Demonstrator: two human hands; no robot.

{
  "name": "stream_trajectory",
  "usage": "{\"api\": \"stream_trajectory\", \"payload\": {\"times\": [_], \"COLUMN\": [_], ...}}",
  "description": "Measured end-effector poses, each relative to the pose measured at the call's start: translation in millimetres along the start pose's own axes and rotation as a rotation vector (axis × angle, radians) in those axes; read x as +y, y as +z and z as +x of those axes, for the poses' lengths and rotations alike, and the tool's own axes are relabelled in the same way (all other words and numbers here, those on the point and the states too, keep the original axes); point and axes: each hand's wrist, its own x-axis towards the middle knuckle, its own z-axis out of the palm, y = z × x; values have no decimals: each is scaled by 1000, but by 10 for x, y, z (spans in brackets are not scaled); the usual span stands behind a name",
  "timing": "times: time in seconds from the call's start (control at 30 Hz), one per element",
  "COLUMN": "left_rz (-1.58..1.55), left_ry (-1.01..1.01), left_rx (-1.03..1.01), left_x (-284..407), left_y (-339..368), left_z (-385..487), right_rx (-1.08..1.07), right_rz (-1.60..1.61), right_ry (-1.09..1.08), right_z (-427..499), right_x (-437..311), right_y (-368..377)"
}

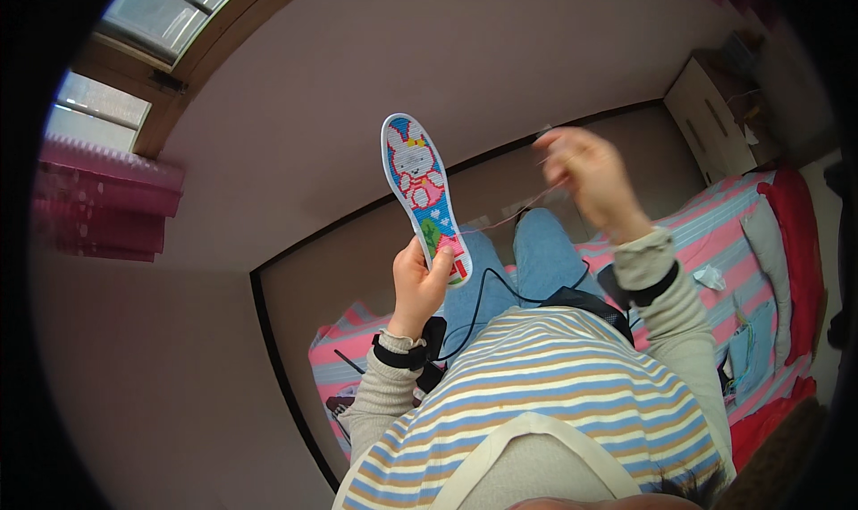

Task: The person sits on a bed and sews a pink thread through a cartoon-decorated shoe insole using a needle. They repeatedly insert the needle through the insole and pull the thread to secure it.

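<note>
My left hand [421, 279] grips the heel end of a cross-stitched shoe insole [421, 188], thumb on its front face. The insole is held up in front of me, toe end uppermost. Its stitching shows a white rabbit with a yellow bow on blue, with a green tree and red and pink blocks below. A pink thread [499, 224] runs from the insole's right edge up to my right hand [590, 178]. That hand is raised to the right of the insole, blurred, with its fingers pinched on the thread. Whether it also holds a needle cannot be made out.
I sit on a bed with a striped pink and grey sheet [690, 232]. A black cable [480, 302] crosses my lap. To the right lie a crumpled white tissue [710, 277] and bundled coloured threads [745, 349]. A cabinet [700, 118] stands at the far right.
</note>
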Motion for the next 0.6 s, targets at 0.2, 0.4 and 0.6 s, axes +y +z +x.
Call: {"api": "stream_trajectory", "payload": {"times": [0.2, 0.4, 0.6], "left_rz": [48, 68, -43], "left_ry": [40, -1, -149], "left_rx": [-1, 15, 48], "left_x": [125, 2, -344], "left_y": [45, 31, -61], "left_z": [1, 7, 37], "right_rx": [-436, -197, -67], "right_rz": [-485, -507, -151], "right_ry": [-40, -396, -619], "right_z": [-227, -205, -137], "right_x": [447, 208, -468], "right_y": [766, 681, 262]}}
